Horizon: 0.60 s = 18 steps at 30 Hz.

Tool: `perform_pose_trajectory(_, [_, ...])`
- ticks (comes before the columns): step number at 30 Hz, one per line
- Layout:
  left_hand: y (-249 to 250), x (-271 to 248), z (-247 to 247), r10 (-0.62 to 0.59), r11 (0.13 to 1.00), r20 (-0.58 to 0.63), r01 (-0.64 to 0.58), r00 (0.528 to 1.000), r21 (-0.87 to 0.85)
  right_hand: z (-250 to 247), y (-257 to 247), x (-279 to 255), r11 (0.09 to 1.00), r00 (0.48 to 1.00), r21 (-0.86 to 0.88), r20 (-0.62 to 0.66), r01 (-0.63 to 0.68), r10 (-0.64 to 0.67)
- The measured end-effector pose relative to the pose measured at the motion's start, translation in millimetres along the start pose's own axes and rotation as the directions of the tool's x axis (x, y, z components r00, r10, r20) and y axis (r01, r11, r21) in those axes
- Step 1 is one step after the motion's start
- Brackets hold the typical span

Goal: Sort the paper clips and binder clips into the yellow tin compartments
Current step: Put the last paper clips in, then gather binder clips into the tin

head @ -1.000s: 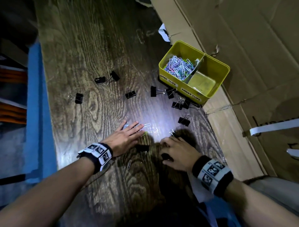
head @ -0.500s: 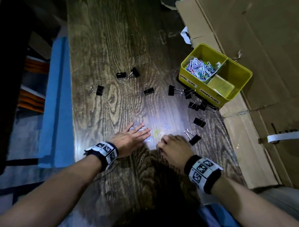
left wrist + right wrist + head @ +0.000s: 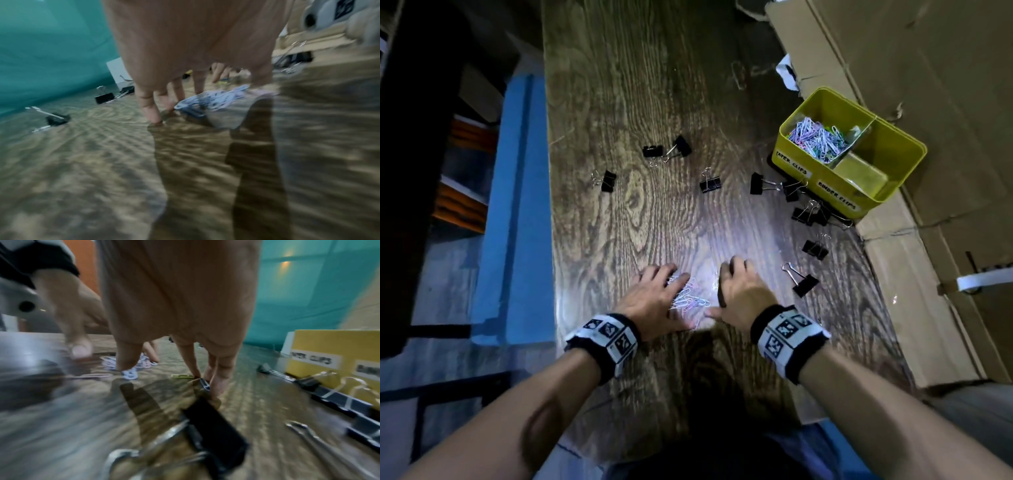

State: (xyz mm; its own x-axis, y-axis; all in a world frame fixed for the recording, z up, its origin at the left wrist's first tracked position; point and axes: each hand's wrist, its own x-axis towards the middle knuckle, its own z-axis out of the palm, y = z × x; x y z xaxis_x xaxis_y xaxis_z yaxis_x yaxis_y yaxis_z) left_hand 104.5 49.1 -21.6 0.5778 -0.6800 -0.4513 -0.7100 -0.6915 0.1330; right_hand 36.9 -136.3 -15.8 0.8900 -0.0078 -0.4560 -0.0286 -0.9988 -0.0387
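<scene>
The yellow tin (image 3: 822, 181) stands at the table's right edge. Its left compartment holds coloured paper clips (image 3: 818, 137); the right one, labelled binder clips, shows a bare floor. A small heap of paper clips (image 3: 688, 296) lies between my hands. My left hand (image 3: 657, 284) rests its fingertips (image 3: 153, 113) on the wood, the heap (image 3: 213, 99) against its fingers. My right hand (image 3: 734, 281) stands on its fingertips (image 3: 218, 384) just right of the heap, one loose clip (image 3: 204, 383) under them. Neither hand holds anything.
Several black binder clips lie scattered on the wooden table (image 3: 619, 85): one (image 3: 803, 282) just right of my right hand, a cluster (image 3: 808, 214) before the tin, others (image 3: 710, 183) (image 3: 606, 180) farther left. Cardboard (image 3: 928, 85) borders the right, a blue edge (image 3: 517, 205) the left.
Both hands have drawn toward each other and back toward me, scraping the loose paper clips into one heap between them. My left fingers went from flat to standing on their tips.
</scene>
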Motion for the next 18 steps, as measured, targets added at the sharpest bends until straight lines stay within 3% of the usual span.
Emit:
perform_pose_trajectory(4, [19,-13,13,-0.032,0.999,-0.061,0.034,0.998,0.030,11,-32,-8,0.996,0.999,-0.076,-0.006,0.041,-0.042])
perform_pose_trajectory(6, [29,-16,15,-0.083,0.993,-0.082,0.076,0.993,-0.091,14,-42,-9,0.999,1.000,0.053,-0.001,-0.007,0.007])
perform_pose_trajectory(8, [37,-16,19,-0.110,0.979,-0.029,0.103,0.994,-0.175,8,-48,-16,0.989,0.999,0.144,0.008,-0.040,0.040])
perform_pose_trajectory(12, [42,-20,25,-0.112,0.964,-0.015,0.105,0.994,-0.245,12,-51,-23,0.933,1.000,0.358,0.004,0.016,-0.019])
perform_pose_trajectory(18, [33,-19,18,-0.043,0.975,0.005,0.043,0.999,-0.219,10,-42,-19,0.917,0.996,0.399,0.061,0.029,-0.058])
